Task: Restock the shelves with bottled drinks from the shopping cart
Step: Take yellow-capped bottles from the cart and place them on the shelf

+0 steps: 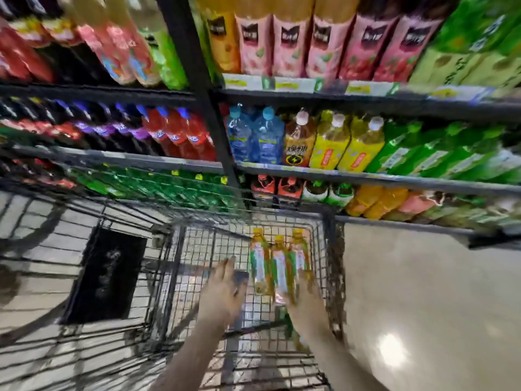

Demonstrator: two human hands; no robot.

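- We see both forearms reaching down into the wire shopping cart (334, 249)
- The left hand (222, 292) hangs flat, fingers straight, gripping nothing
- The right hand (306, 300) lies against the near ends of three orange-capped drink bottles (279, 263) lying together at the cart's far right; motion blur hides whether it grips them, so we cannot tell
- Beyond stand dark shelves (366, 179) packed with bottled drinks; pale glossy floor (423, 292) to the right

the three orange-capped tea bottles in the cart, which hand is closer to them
Right. The right hand overlaps the near ends of the three orange-capped bottles in the wire cart; the left hand is beside them, apart.
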